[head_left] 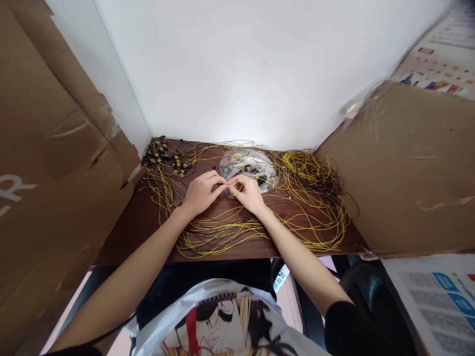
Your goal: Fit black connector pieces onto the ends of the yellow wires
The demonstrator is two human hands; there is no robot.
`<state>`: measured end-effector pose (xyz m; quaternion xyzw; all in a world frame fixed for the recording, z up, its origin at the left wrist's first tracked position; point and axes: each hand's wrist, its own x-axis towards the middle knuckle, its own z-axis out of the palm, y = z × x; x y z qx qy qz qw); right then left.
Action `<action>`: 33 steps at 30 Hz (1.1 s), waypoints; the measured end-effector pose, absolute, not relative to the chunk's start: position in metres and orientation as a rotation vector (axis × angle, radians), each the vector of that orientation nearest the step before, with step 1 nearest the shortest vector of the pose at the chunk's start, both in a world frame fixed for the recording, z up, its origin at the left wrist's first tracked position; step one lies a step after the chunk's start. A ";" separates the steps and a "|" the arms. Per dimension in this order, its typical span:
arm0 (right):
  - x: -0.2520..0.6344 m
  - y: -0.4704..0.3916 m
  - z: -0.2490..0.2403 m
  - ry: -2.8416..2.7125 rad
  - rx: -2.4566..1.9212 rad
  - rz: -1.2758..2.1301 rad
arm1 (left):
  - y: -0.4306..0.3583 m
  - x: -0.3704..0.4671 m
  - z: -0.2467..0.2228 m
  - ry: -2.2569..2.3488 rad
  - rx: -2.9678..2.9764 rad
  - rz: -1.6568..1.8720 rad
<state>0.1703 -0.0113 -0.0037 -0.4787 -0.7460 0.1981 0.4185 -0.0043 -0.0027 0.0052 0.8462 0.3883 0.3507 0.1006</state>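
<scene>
Your left hand (203, 192), thumb and forefinger brought together, contents hidden, so whether it grips anything you cannot tell; your right hand (248, 192), pinching a yellow wire (241, 188) at its fingertips, just beside the left; clear plastic bag (270, 173) with small dark parts, beyond your right fingers, partly covered by them; cluster of black-and-yellow connectors (163, 154), beyond and left of your left hand; tangled wire coil (306, 165), right of your right hand; loose wire strands (222, 236), nearer you, crossing under both forearms, individual ends hard to trace; cardboard panels (408, 163), flanking both hands, cut off at the view's edges; white wall (237, 74), beyond both hands.
</scene>
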 end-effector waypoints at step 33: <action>0.166 -0.014 -0.002 -1.821 -1.140 0.674 | -0.003 -0.005 0.010 1.239 2.492 1.170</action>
